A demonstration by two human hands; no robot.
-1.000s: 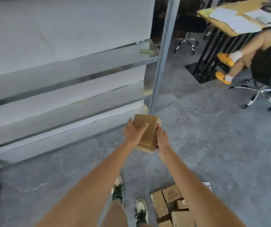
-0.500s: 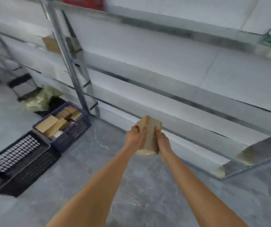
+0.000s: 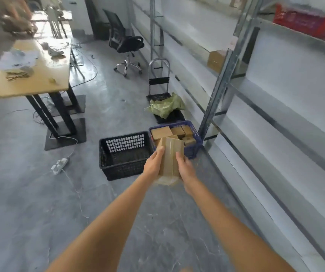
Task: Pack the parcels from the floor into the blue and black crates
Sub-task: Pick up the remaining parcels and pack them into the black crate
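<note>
Head view now turned from the shelving wall toward the two crates, both much nearer than half a second ago and straight ahead of the arms. Means, as a judgement, end of the carry and start of the drop

Around, from largest down:
- metal shelving rack (image 3: 275, 99) along the right side, its grey upright (image 3: 219, 89) standing just beside the blue crate, near enough to knock with an elbow
- wooden desk (image 3: 40, 75) on black legs at the left, well apart from the crates
- black office chair (image 3: 126, 44) far behind, and a folding hand trolley (image 3: 158, 79) with a green plastic bag (image 3: 165, 107) on its plate
- black crate (image 3: 124, 154) on the floor, apparently empty, touching the blue crate (image 3: 194, 146) at its right; several brown parcels already inside the blue one
- white power strip (image 3: 59, 164) with its cable on the floor at the left, off the direct path

Parcel (image 3: 170, 156) held in the air, upright, in front of the gap between both crates, not yet inside either. Left hand (image 3: 153, 163) pressing one side, right hand (image 3: 185, 165) the other, fingers wrapped around the cardboard, firm two-hand clamp. Clear tape or film hanging loose under the parcel, blurred

Nothing lying between hands and crates
</note>
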